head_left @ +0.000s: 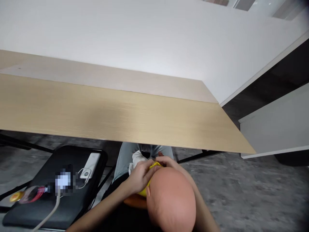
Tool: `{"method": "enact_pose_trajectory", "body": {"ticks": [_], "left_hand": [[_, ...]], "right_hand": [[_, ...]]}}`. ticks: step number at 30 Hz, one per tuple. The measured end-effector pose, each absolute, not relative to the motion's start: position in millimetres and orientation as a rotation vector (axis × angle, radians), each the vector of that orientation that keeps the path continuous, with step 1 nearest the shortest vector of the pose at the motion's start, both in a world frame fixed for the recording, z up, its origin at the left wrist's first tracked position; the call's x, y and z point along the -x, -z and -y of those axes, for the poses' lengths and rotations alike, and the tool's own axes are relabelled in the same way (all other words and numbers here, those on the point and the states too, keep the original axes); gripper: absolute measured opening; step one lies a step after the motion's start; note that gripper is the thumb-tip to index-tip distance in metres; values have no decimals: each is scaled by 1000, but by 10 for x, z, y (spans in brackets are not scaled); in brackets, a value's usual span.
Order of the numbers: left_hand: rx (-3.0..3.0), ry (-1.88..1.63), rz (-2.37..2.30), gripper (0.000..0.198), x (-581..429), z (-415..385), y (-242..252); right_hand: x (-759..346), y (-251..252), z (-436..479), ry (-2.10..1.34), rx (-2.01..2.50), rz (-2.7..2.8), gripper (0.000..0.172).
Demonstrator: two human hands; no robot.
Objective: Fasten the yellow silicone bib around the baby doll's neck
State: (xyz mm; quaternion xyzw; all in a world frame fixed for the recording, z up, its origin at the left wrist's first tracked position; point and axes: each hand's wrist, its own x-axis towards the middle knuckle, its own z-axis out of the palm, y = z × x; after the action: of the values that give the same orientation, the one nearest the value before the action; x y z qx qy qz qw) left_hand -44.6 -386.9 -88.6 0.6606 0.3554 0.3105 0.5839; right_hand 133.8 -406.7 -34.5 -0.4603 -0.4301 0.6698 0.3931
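A bald baby doll (172, 196) rests against my body over my lap, its head toward me. Yellow doll clothing (143, 192) shows around its neck and side. My left hand (139, 175) is closed on the edge of this clothing at the neck. From the other side my right hand (166, 160) meets it there, fingers bent in and pinching the yellow edge; the doll's head hides part of this hand. White cloth (138, 158) lies over my thigh just beyond my left hand.
A wooden table (145, 119) crosses in front of my knees, against a white wall. On the black chair (79, 199) at left are a bottle (31, 195), a white power bank (90, 166) with a cable and a blurred-out lit device. A white panel (277, 125) stands at right.
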Motion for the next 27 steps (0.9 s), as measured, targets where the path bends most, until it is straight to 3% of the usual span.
{"method": "enact_pose_trajectory", "body": {"ticks": [8, 13, 18, 27], "left_hand": [[-1457, -695, -837, 36, 511, 3835, 991], [-1225, -789, -817, 38, 504, 3853, 1076], [-1048, -853, -822, 38, 539, 3870, 1089], [-858, -1006, -912, 36, 527, 3848, 1038]], "right_hand": [[-1298, 449, 3952, -1853, 1231, 1150, 7], [-1373, 629, 3870, -1747, 1201, 1433, 19], [-1387, 681, 3900, -1867, 1182, 1189, 36], [-1490, 754, 4007, -1815, 1141, 913, 35]]}}
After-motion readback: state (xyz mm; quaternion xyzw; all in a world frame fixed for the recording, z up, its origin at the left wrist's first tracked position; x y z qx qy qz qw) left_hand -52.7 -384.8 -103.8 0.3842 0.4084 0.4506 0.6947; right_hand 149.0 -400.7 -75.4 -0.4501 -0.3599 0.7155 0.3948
